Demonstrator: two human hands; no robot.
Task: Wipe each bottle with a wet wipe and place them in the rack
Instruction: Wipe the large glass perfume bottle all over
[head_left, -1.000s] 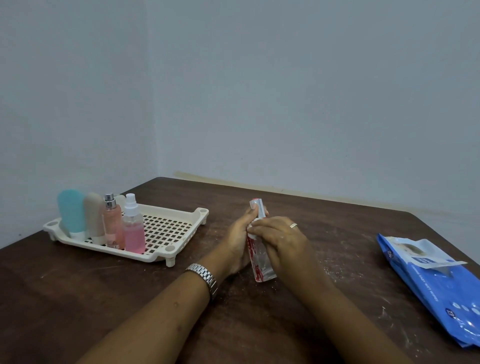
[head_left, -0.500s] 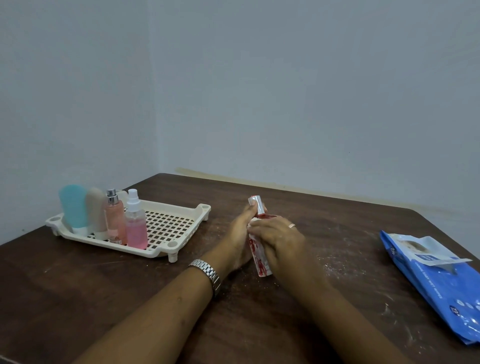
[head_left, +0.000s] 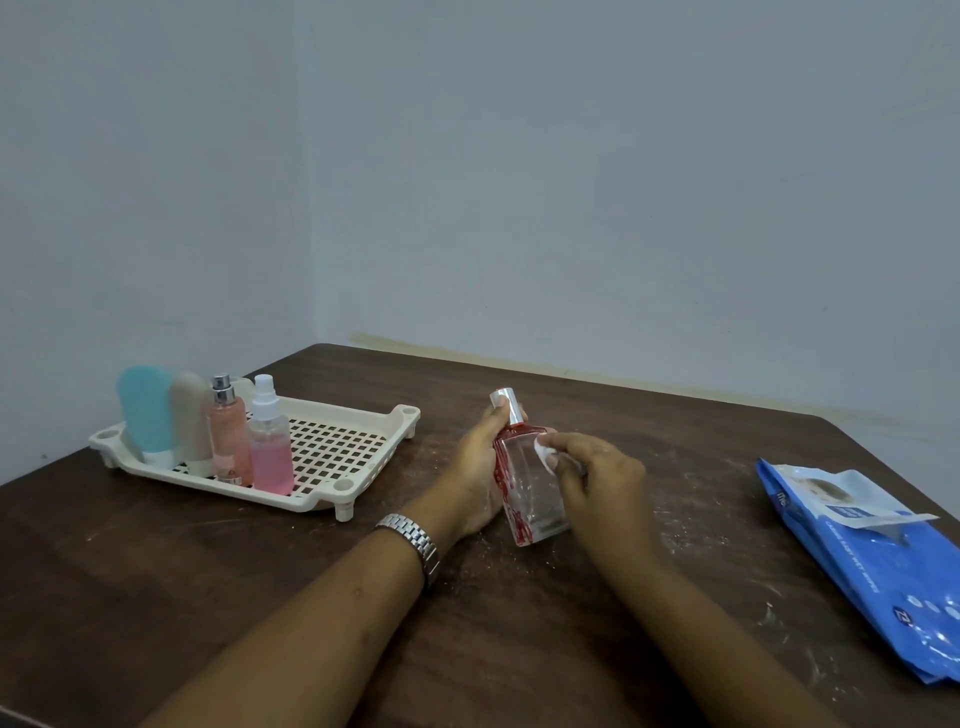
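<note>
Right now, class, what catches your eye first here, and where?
At the middle of the table, the left hand grips a clear red-printed bottle while the right hand presses a wipe to it. At far left a cream rack holds a row of bottles; a blue wipe pack lies on the right.

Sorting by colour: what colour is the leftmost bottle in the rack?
The leftmost bottle is teal, clearest in the head view.
</note>
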